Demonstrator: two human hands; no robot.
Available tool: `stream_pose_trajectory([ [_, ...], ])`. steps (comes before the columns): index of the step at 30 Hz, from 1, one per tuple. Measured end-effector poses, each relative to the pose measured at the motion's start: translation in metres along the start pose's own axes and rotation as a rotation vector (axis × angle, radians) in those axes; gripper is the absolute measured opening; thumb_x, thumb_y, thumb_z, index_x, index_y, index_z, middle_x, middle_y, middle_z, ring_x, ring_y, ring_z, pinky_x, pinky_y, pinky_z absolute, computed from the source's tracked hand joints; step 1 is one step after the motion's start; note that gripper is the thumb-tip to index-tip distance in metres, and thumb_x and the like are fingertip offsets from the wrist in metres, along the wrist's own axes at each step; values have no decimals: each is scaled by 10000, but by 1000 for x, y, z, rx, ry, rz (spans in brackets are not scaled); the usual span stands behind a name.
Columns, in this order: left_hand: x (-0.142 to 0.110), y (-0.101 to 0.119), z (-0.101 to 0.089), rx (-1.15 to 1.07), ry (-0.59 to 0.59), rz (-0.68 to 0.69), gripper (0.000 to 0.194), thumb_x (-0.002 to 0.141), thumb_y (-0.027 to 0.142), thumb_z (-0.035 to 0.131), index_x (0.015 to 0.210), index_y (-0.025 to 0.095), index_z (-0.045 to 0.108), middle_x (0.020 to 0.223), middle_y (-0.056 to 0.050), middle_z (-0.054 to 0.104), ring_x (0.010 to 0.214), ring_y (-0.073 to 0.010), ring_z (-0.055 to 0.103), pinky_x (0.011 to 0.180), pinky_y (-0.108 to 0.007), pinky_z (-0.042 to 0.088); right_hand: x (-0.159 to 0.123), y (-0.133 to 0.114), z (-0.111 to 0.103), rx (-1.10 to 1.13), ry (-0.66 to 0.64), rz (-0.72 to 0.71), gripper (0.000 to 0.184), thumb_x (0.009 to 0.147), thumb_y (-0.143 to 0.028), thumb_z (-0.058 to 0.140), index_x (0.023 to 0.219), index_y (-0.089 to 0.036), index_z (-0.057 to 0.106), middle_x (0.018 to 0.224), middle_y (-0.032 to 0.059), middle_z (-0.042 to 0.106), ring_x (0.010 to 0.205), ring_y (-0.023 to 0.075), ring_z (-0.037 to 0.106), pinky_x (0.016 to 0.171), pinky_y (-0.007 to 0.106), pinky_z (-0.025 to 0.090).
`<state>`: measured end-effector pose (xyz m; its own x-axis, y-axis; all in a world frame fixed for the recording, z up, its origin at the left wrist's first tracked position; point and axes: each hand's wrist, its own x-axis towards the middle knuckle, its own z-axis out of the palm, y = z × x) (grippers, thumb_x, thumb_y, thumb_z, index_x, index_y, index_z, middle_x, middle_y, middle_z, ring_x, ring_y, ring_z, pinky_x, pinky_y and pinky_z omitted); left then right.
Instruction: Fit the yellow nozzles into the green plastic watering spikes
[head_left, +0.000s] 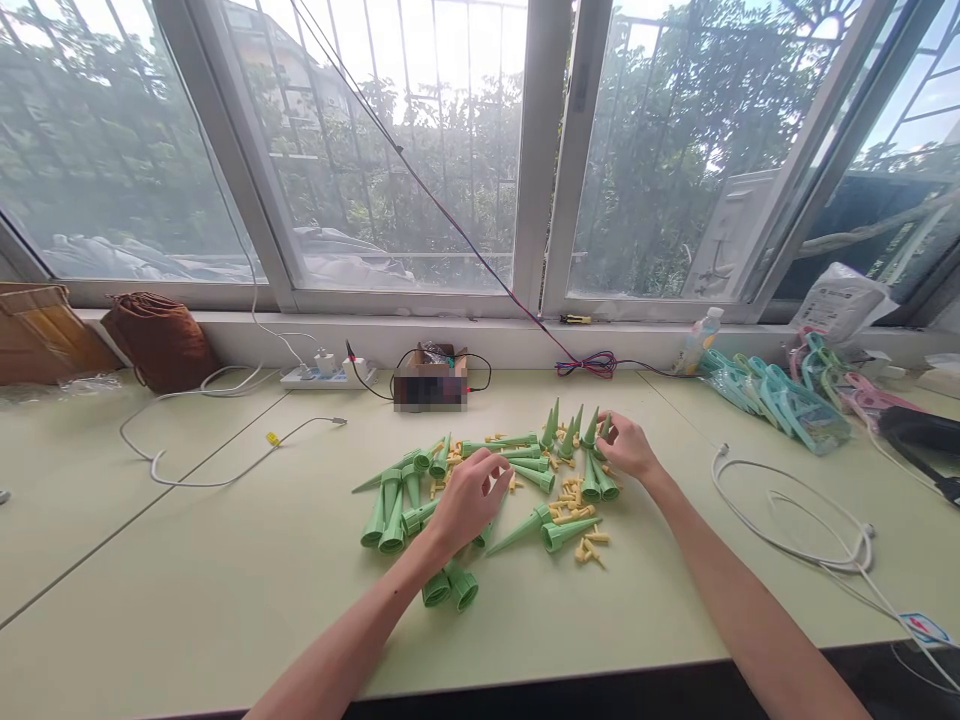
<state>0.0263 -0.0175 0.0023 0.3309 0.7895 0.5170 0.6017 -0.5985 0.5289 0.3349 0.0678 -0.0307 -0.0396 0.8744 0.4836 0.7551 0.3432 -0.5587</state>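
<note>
Green plastic cone-shaped watering spikes [536,478] lie in a loose group on the table, with small yellow valve pieces [568,495] scattered among them. My left hand [471,497] is over the middle of the group, its fingers loosely bent and apart from the thumb, and nothing shows between them. Under it, some spikes are partly hidden. At the group's right side, my right hand [628,447] has its fingertips closed around a green spike [606,428] that points up. Several other spikes stand tip up just left of it. Two spikes [465,590] lie nearest the front edge.
A power strip [330,376] and a small open box [439,385] stand by the window sill. White cables [787,515] run along both sides. At the back right are a bottle [701,338] and teal plastic items [795,405]. A brown bundle [161,340] sits back left.
</note>
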Motion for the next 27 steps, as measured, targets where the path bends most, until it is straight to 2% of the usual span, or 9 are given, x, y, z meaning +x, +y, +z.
stream_pose_trajectory([
  [8, -1, 1, 0, 8, -2, -12, 205, 956, 267, 480, 854, 182, 637, 811, -19, 597, 537, -99, 478, 549, -245, 450, 0, 14, 0, -43, -24, 10, 370, 672, -174, 557, 1042, -174, 571, 931, 37, 585, 567, 109, 538, 684, 280, 489],
  [16, -1, 0, 0, 6, -1, -3, 211, 959, 267, 472, 858, 181, 637, 809, -24, 598, 529, -97, 473, 549, -248, 447, -1, 15, 4, -31, -67, 18, 462, 656, -167, 586, 1114, -172, 523, 903, 22, 579, 573, 114, 539, 633, 261, 477],
  [27, -1, -1, 0, 5, 10, 13, 214, 955, 258, 474, 850, 180, 643, 800, -25, 607, 523, -96, 482, 537, -243, 447, -2, 3, 4, 50, -106, 68, 438, 673, -229, 633, 1089, -175, 507, 824, -15, 555, 550, 111, 555, 598, 261, 482],
])
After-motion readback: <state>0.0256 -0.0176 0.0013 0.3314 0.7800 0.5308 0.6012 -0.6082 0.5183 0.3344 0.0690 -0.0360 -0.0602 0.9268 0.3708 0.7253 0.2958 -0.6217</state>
